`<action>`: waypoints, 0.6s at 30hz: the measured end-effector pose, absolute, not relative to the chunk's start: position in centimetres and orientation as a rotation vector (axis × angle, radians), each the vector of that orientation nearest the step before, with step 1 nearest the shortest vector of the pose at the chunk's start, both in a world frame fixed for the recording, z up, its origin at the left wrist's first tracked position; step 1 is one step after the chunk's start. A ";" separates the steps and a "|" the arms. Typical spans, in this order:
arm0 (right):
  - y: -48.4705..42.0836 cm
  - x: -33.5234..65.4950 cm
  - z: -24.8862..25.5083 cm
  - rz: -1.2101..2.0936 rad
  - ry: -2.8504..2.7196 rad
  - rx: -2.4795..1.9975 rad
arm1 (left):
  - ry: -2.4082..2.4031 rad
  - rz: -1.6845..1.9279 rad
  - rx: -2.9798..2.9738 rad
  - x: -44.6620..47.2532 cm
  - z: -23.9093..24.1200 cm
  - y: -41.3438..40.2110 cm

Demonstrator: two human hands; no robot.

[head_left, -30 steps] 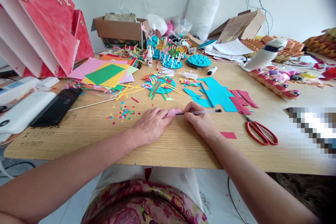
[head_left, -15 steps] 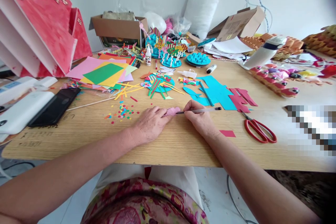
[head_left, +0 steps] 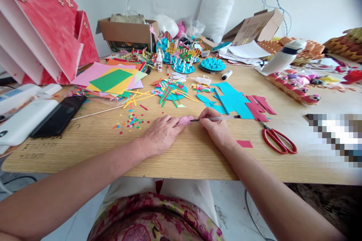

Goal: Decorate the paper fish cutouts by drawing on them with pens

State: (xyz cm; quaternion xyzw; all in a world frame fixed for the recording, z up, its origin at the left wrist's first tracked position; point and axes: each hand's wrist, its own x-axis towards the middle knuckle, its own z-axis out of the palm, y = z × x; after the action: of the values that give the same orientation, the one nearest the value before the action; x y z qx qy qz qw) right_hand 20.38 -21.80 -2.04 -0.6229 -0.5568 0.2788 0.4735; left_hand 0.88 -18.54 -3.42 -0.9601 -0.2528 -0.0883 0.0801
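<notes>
My left hand (head_left: 161, 133) lies flat on the wooden table (head_left: 183, 154), its fingertips pressing down a small pink patterned paper piece (head_left: 185, 120). My right hand (head_left: 215, 128) is closed around a clear-barrelled pen (head_left: 223, 118), whose tip touches the pink piece's right end. The pen lies nearly level and points left. Both hands sit near the table's front middle.
Red scissors (head_left: 278, 141) and a red paper scrap (head_left: 244, 144) lie right of my hands. Blue and red paper cutouts (head_left: 236, 101), confetti (head_left: 131, 120), coloured sheets (head_left: 113, 79), a black phone (head_left: 60, 115), glue bottles and cardboard boxes fill the rest.
The hands and pen stay in almost the same place; the view has shifted slightly.
</notes>
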 end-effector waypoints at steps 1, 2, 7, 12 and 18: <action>-21.8 20.4 -2.1 0.680 -1.356 -1.524 | -0.756 -0.265 -2.870 0.9 -3.5 -18.5; -21.8 20.5 -2.1 0.681 -1.354 -1.524 | -0.754 -0.265 -2.871 0.9 -3.5 -18.5; -21.8 20.5 -2.2 0.708 -1.377 -1.518 | -0.754 -0.249 -2.867 0.9 -3.4 -18.6; -21.7 20.4 -2.2 0.721 -1.390 -1.519 | -0.757 -0.254 -2.861 0.9 -3.3 -18.6; -21.7 20.3 -2.2 0.715 -1.397 -1.521 | -0.752 -0.259 -2.862 0.9 -3.5 -18.5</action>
State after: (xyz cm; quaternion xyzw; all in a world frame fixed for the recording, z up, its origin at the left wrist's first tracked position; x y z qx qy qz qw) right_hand 20.31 -21.72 -2.24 -0.6179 -0.5677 0.2906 0.4599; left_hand 0.87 -18.47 -3.54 -0.9600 -0.2521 -0.0868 0.0853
